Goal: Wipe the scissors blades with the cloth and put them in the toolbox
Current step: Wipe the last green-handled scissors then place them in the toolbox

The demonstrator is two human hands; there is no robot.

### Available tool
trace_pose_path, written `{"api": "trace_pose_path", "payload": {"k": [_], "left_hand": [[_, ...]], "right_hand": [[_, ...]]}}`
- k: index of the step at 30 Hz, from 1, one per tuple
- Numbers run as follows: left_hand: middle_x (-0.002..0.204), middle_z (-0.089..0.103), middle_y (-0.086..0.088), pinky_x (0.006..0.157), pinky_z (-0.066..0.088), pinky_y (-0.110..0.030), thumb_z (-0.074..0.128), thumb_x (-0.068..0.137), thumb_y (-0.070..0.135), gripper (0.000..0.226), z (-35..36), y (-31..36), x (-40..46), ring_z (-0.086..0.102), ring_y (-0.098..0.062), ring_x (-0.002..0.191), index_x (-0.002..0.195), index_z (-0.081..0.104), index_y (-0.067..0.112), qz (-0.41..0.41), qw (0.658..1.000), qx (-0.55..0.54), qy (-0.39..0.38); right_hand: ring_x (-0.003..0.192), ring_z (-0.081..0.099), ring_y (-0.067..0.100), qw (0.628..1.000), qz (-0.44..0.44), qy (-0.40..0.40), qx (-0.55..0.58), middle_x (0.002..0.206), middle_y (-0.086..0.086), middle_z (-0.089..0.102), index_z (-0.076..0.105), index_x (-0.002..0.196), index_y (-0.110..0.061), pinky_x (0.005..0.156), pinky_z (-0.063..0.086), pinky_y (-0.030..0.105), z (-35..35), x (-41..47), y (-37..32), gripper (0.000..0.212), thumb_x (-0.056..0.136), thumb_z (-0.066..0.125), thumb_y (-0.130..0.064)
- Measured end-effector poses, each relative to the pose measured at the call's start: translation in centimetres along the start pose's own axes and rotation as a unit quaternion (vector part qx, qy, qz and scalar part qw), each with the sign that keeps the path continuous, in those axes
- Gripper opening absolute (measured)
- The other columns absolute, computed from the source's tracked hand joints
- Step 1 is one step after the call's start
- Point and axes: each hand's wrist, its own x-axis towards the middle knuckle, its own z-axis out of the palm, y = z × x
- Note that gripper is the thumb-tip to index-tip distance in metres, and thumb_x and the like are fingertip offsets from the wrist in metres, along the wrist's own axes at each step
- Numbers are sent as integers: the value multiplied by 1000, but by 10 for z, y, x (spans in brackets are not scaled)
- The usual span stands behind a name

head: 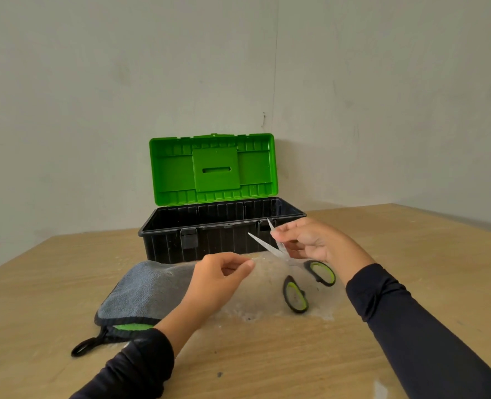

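Two blades of the scissors [278, 251] spread open just in front of the toolbox [221, 228]; the right hand [310, 240] pinches one blade. Left hand [218, 280], fingers loosely curled and holding nothing, hovers above the cloth [146, 295] beside the toolbox.

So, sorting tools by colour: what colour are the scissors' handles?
Black with lime-green inner rims, on the scissors; head view.

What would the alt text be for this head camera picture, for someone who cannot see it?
A person's right hand holds open scissors by the blades above a wooden table, while the left hand hovers with fingers curled over a grey cloth. Behind them stands a black toolbox with its green lid raised.
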Motion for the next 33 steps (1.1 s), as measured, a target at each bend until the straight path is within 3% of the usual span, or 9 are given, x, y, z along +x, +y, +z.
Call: {"api": "trace_pose_path", "payload": {"k": [5,9,12,15,18,20,26,30,33], "left_hand": [[96,73,5,85,54,-26,60,87,37,27,7,4,-2,67,-5,91,109,65,23,-75,989,-108,-73],[87,72,-5,66,52,-20,61,88,20,14,1,4,0,67,-11,78,100,65,12,-96,982,-159,-33],[83,69,-4,61,49,-15,57,91,17,10,-2,2,1,65,-11,77,97,65,13,-93,980,-177,6],[76,69,-1,58,46,-9,57,91,18,11,-3,1,3,63,-6,72,94,67,15,-73,979,-184,42],[80,74,-3,72,53,-21,61,89,18,9,-6,-1,5,67,-9,75,95,67,16,-64,978,-183,76],[83,74,-5,80,54,-30,65,85,17,15,-9,-2,7,69,-15,79,100,63,14,-74,973,-196,94],[87,74,-9,78,54,-34,71,80,17,31,-21,-6,12,67,-17,77,106,56,10,-98,972,-196,86],[93,73,-13,74,48,-24,67,82,12,26,-30,-9,15,62,-12,73,106,61,6,-97,965,-236,58],[99,70,-18,85,48,-30,69,80,14,22,-31,-10,16,62,-14,78,100,65,7,-101,951,-281,79]], "right_hand": [[62,54,10,996,-33,-13,83,71,1,59,63,82,-11,56,49,22,35,3,-14,7,86,64,-5],[65,55,11,992,-53,-18,116,74,1,60,63,83,-11,57,51,22,53,9,-13,5,86,64,-6],[67,57,12,993,-88,-31,68,76,1,61,64,86,-12,60,52,23,56,10,-8,2,86,65,-15],[73,62,13,990,-114,-68,-41,80,0,66,65,84,-15,78,53,32,56,8,-3,8,86,65,-22],[64,64,12,984,-113,-128,-57,77,3,66,62,85,-12,64,55,28,56,5,-2,3,87,65,-11],[59,60,10,984,-120,-114,-60,76,5,63,60,82,-12,54,51,23,56,4,-3,8,86,65,-7],[54,58,5,990,-89,-58,-87,70,0,69,70,78,-12,52,46,20,49,5,-4,6,80,73,-16],[57,64,6,996,-44,-43,72,71,3,72,73,86,-6,47,48,13,47,6,-3,13,74,76,-12],[56,68,9,969,-13,-46,242,66,6,72,66,86,-1,44,49,12,53,6,-1,13,76,72,-4]]}}
